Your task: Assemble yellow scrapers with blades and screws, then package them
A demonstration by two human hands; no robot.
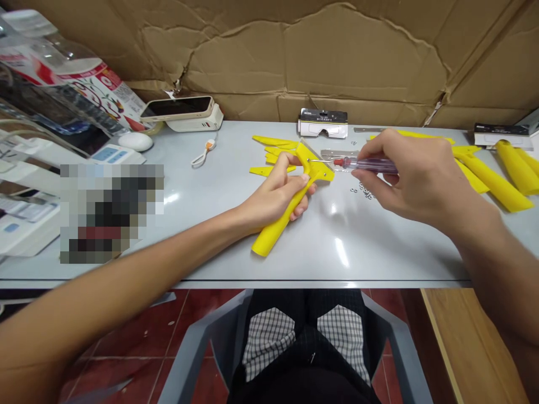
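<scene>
My left hand (280,196) is wrapped round a yellow plastic handle (275,230), whose wider head with a thin metal edge points up and away. Between the fingers and thumb of my right hand (396,174) is a screwdriver (374,165) with a clear purplish grip and a red collar. Its thin shaft lies nearly level, and the tip meets the yellow head near a small screw. A second screw shows lower on the head. Flat yellow pieces (273,141) lie just behind my left hand. Small nuts and screws (365,192) are scattered beside my right hand.
Metal blades (337,153) and a black-and-white package (323,123) lie behind the hands. More yellow handles (492,182) are at the right. A phone (181,108), short cable (204,153), white mouse (135,141) and large bottle (99,90) stand left. Cardboard (328,62) lines the back.
</scene>
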